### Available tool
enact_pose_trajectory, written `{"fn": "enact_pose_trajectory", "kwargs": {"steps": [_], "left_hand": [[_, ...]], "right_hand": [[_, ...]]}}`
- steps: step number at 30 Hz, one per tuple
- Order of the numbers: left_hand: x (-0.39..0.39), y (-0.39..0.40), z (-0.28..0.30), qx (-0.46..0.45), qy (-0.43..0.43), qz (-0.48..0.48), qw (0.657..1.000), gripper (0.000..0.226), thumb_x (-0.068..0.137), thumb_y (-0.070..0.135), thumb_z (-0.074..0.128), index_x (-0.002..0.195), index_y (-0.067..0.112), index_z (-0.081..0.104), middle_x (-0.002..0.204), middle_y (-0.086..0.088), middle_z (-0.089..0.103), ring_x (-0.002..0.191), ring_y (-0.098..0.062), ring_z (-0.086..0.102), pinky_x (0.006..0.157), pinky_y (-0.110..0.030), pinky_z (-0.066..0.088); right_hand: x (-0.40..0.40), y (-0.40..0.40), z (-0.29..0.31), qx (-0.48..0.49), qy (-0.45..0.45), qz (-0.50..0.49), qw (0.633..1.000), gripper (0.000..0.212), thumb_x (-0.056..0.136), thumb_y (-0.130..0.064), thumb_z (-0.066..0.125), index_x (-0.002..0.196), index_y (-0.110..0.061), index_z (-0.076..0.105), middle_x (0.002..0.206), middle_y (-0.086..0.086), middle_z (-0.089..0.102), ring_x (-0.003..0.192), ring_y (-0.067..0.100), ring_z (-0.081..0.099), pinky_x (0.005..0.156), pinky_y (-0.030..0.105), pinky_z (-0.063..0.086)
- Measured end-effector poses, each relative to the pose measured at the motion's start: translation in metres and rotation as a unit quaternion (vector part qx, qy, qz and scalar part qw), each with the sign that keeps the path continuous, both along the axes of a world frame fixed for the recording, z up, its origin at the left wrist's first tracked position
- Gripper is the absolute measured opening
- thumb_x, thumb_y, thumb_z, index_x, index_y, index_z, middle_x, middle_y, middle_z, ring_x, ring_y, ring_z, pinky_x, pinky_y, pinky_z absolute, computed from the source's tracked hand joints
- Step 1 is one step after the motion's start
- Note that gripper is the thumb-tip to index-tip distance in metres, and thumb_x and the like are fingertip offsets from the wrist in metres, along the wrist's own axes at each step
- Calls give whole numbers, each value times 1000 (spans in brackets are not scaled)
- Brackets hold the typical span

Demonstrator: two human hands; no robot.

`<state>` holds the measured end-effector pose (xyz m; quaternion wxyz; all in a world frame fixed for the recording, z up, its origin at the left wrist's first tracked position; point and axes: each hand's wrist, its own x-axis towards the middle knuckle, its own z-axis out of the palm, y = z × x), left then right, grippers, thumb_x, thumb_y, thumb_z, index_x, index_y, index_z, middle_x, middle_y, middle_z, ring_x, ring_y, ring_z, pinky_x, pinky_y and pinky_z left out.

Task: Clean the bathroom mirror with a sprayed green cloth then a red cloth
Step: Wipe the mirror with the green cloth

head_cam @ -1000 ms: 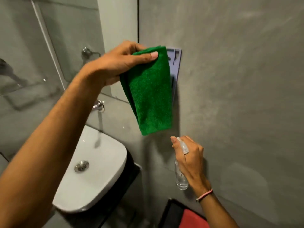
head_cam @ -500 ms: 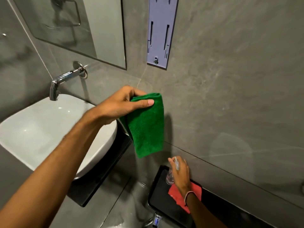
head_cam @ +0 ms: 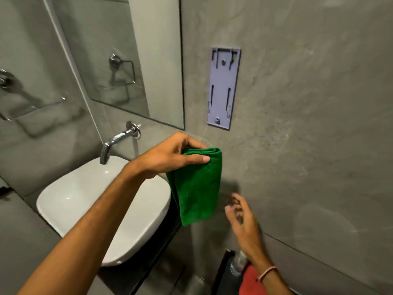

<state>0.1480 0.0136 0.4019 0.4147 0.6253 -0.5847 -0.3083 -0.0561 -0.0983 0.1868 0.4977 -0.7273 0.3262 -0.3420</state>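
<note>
My left hand (head_cam: 172,156) pinches the top of a folded green cloth (head_cam: 197,188), which hangs down in front of the grey wall, right of the basin. My right hand (head_cam: 242,222) is lower and to the right, blurred, fingers spread and empty, just beside the cloth's lower edge. A clear spray bottle (head_cam: 237,265) stands on a black ledge (head_cam: 221,271) below that hand, next to a red cloth (head_cam: 251,282) partly hidden by my wrist. The mirror (head_cam: 119,56) hangs on the wall at upper left.
A white basin (head_cam: 85,199) sits below a chrome tap (head_cam: 116,143). A pale purple wall bracket (head_cam: 223,88) is fixed right of the mirror. A chrome towel ring (head_cam: 8,92) hangs on the left wall.
My right hand has let go of the spray bottle on the black ledge and risen toward the green cloth. The view has tilted up, showing more of the mirror.
</note>
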Motion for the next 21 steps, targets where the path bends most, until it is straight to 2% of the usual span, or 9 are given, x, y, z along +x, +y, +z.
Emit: {"fn": "enact_pose_trajectory", "kwargs": {"steps": [2,5,8,10,13,15,17,19,21], "left_hand": [[-3,3,33,-13,-32,-10,999,17,93,17,67,103,6,77,101,-17,79,91,-25,75,80,-36,59],[3,14,95,-91,-44,1,995,19,93,16,68,108,8,74,101,-6,79,91,-15,74,81,-26,60],[28,34,152,-221,99,9,970,36,95,33,62,130,22,64,121,-14,74,108,-24,72,88,-34,61],[42,43,175,-310,253,-45,915,54,95,49,52,143,25,51,130,-17,69,116,-28,69,93,-41,60],[35,35,182,-395,434,-192,787,57,103,34,30,140,-4,50,130,-32,64,123,-42,61,107,-51,50],[39,22,178,-409,494,-118,758,56,100,33,33,122,-5,67,126,-28,68,124,-37,63,107,-46,50],[30,14,185,-432,494,-159,738,61,99,32,34,121,-19,60,128,-35,61,126,-35,61,112,-36,45],[39,-2,201,-443,492,-77,745,49,91,26,50,88,-16,75,98,-31,75,93,-29,78,78,-30,63],[49,-15,219,-496,520,50,693,49,91,35,52,69,4,82,77,-16,80,65,-24,78,51,-31,62]], "right_hand": [[24,2,81,17,-86,103,991,45,88,-48,62,127,-25,63,119,0,74,112,19,70,91,15,55],[53,9,202,-19,-187,202,961,14,90,-23,70,102,-20,75,100,-4,82,94,10,78,77,23,62],[82,16,297,-19,-286,242,927,11,88,-19,72,94,-14,80,92,3,83,80,15,79,67,26,64],[106,19,349,17,-338,282,898,26,89,-26,73,103,-5,79,98,12,82,81,22,78,70,34,66],[146,29,419,13,-333,276,901,37,91,-28,75,108,4,75,102,20,80,84,29,74,80,43,61],[173,34,446,-78,-295,190,933,38,91,-30,76,100,7,75,93,22,79,82,28,68,77,47,58],[195,38,456,-231,-183,63,953,42,91,-44,73,107,-5,75,104,13,78,96,24,69,86,43,57],[204,35,465,-362,-88,-23,928,49,90,-62,61,125,-28,60,120,-6,66,115,15,58,94,30,48],[200,27,480,-431,-100,-85,893,50,91,-68,51,130,-38,48,123,-12,57,118,12,51,90,27,43]]}}
